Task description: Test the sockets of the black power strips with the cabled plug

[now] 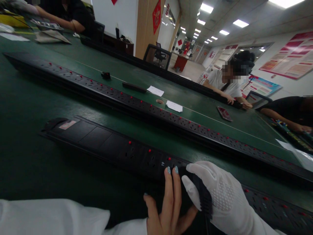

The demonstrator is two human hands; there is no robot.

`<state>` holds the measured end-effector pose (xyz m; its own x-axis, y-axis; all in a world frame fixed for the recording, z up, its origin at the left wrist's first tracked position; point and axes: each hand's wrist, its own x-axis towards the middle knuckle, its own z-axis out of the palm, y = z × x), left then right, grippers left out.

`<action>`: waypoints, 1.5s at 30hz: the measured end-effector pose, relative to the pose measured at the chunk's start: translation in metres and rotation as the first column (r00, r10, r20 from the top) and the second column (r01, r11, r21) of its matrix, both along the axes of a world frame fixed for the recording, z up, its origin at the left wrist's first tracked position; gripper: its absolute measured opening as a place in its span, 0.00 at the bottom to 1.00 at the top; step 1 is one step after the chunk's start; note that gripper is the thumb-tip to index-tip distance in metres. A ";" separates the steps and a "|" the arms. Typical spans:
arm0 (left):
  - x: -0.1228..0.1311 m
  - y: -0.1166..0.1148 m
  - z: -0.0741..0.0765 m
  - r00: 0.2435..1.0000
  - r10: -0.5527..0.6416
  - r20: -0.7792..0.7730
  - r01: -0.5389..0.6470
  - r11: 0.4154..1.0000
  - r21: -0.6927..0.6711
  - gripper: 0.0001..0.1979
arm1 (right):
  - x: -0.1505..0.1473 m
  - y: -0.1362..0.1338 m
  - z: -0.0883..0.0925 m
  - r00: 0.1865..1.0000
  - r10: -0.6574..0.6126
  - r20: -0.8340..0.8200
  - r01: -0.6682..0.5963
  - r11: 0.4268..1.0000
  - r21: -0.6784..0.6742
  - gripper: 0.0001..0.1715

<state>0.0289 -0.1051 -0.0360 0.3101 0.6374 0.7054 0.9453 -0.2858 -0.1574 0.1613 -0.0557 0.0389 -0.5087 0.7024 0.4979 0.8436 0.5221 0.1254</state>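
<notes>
A long black power strip (107, 143) with red indicator lights and a white "19" runs across the table in front of me. My left hand (166, 209), bare with pale blue nails, rests its outstretched fingertips on the strip beside the "19". Just right of it, my right hand (220, 189) wears a white dotted glove and is closed around a black plug (203, 192), whose cable drops downward. The plug is against the strip's face; its prongs are hidden, so how deep it sits cannot be seen.
Behind lies a second, longer power strip (146, 107) on the green table (80, 182). Beyond are white paper slips (174, 106), a small black piece (105, 75), a table hole (159, 101) and a phone-like object (224, 113). Co-workers (234, 81) sit around the table.
</notes>
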 end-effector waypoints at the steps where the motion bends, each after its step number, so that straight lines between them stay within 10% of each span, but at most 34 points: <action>1: 0.000 0.000 0.000 1.000 0.013 -0.010 -0.013 1.000 0.004 0.28 | 0.000 0.000 0.000 1.000 0.001 0.009 -0.001 1.000 0.002 0.12; 45: -0.007 0.002 0.000 0.995 0.008 -0.104 -0.009 1.000 -0.010 0.24 | 0.006 0.000 -0.009 0.994 0.023 -0.111 -0.028 0.999 -0.039 0.12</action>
